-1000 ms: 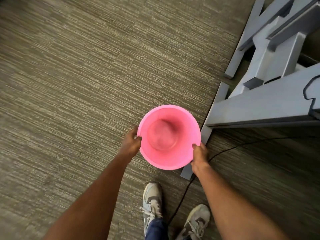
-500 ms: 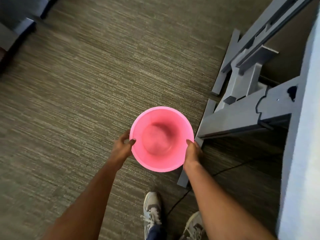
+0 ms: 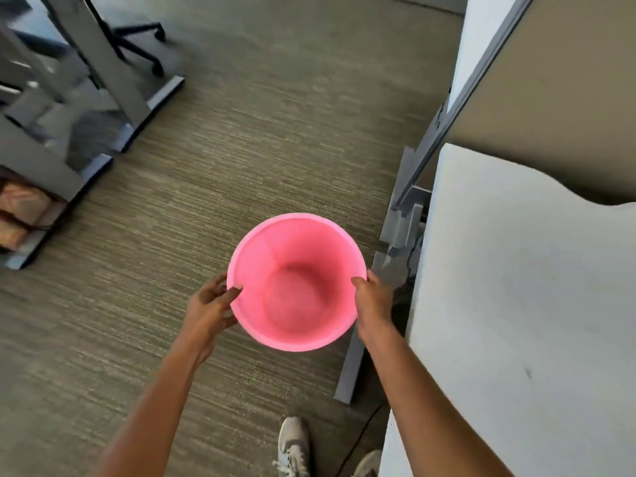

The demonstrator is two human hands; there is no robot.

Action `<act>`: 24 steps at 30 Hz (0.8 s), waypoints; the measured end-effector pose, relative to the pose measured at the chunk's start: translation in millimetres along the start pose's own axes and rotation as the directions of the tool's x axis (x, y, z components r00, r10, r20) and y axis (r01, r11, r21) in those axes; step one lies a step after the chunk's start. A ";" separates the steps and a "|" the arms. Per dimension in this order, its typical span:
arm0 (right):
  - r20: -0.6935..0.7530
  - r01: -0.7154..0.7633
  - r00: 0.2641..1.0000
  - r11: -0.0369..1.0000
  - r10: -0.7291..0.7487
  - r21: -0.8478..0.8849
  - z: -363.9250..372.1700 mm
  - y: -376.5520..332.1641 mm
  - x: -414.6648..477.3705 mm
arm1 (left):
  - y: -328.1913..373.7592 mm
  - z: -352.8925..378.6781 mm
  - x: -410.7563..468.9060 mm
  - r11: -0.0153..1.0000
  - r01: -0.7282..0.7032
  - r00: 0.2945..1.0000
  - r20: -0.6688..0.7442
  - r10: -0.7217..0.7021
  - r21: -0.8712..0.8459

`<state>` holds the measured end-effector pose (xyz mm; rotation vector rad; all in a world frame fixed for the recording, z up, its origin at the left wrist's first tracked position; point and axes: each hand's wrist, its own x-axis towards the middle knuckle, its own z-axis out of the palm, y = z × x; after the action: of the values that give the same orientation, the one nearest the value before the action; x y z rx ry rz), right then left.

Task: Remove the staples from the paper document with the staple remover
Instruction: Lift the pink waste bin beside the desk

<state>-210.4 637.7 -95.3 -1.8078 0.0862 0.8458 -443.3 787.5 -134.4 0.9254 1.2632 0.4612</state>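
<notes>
Well left of the pink bucket (image 3: 253,266): grey desk frames (image 3: 113,77) and a chair base (image 3: 139,39), both blurred. Left hand (image 3: 210,309) grips the bucket's left rim, thumb hooked inside. The bucket's bare pink bottom shows. Right hand (image 3: 373,301) grips the right rim the same way. Just right of the bucket: grey desk foot (image 3: 351,366), then white desktop (image 3: 516,304). Document and staple remover: cannot tell where.

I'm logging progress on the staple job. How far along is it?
Done: nothing visible; no paper or staple remover shows. In hand: left hand and right hand grip a seemingly empty pink bucket beside a white desk. Left: all the staple pulling.
</notes>
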 end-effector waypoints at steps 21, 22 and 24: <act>0.295 0.173 0.946 0.979 -0.135 -0.108 -134.4 -14.3 -81.5 | 25.1 51.2 -132.3 0.990 0.023 0.992 0.123 -0.041 0.139; 0.300 0.180 0.943 0.978 -0.141 -0.106 -134.7 -11.6 -80.0 | 22.7 51.9 -132.7 0.985 0.008 0.993 0.112 -0.028 0.172; 0.320 0.199 0.935 0.974 -0.155 -0.108 -136.4 -8.1 -77.1 | 17.5 53.3 -132.9 0.977 -0.007 0.998 0.070 -0.008 0.213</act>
<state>-195.6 499.7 -22.1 -1.7572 -0.3422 1.0140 -427.0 680.4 -39.1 1.1122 1.2653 0.2936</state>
